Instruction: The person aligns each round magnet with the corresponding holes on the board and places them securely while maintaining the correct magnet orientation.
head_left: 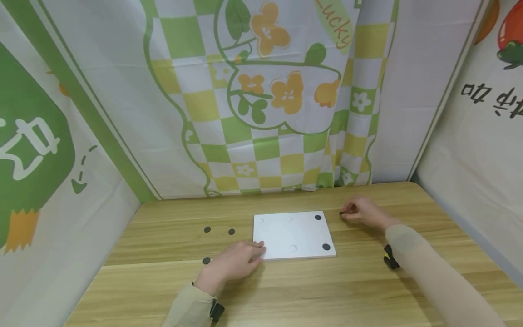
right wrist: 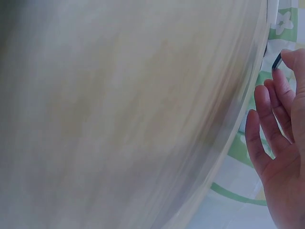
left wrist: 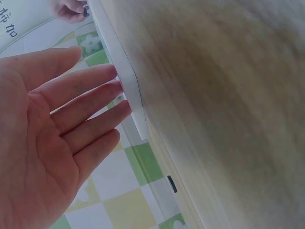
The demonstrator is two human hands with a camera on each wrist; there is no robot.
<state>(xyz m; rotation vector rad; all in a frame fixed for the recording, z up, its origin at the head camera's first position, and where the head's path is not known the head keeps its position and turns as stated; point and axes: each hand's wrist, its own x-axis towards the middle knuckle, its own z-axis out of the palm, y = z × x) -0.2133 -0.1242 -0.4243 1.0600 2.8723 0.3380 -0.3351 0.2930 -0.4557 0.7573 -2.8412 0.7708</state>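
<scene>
A white rectangular board point(head_left: 306, 234) with shallow round recesses lies on the table. Dark round discs fill its two right corners, the upper one point(head_left: 318, 217) and the lower one point(head_left: 326, 247). My left hand point(head_left: 240, 260) rests its fingertips on the board's lower left corner; the left wrist view shows these fingers point(left wrist: 90, 95) nearly straight at the board's edge. To the right of the board, my right hand point(head_left: 363, 212) pinches a small dark disc point(right wrist: 277, 61) between thumb and index finger. The other fingers of that hand are loosely bent.
Left of the board, loose dark discs lie on the wooden table point(head_left: 302, 295): one at the upper left point(head_left: 207, 229), another closer to the board point(head_left: 231, 231), and a third point(head_left: 206, 260) beside my left wrist. A patterned curtain point(head_left: 265, 150) hangs behind the table's far edge.
</scene>
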